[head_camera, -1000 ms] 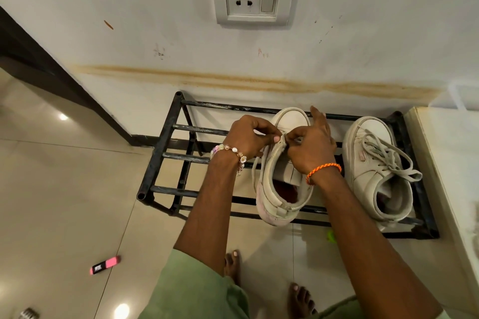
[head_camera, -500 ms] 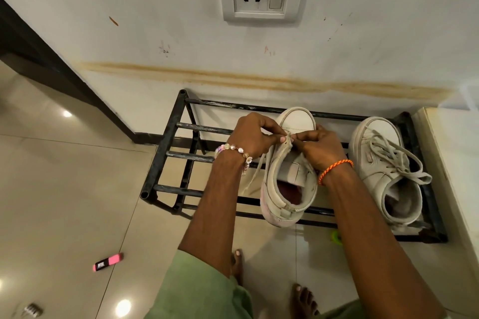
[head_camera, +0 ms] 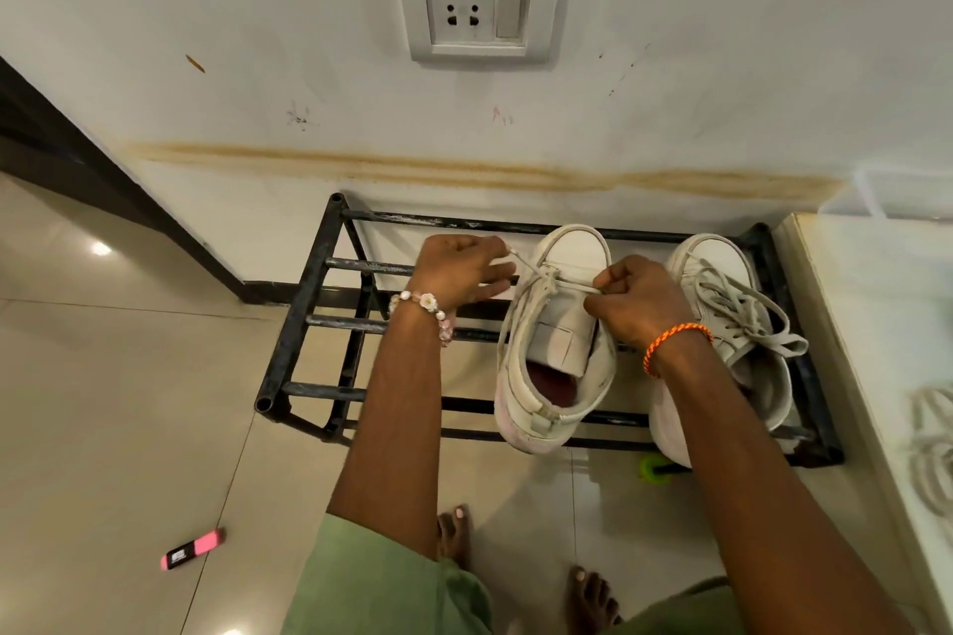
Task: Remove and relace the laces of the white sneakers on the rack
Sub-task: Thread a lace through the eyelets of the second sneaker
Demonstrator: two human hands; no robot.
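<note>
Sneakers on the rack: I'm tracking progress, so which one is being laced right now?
The left sneaker: both hands pull its lace ends apart. The right sneaker sits fully laced, untouched.

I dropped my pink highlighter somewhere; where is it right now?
In the head view the pink highlighter lies on the floor tiles at lower left, left of the person's feet and in front of the black rack.
</note>
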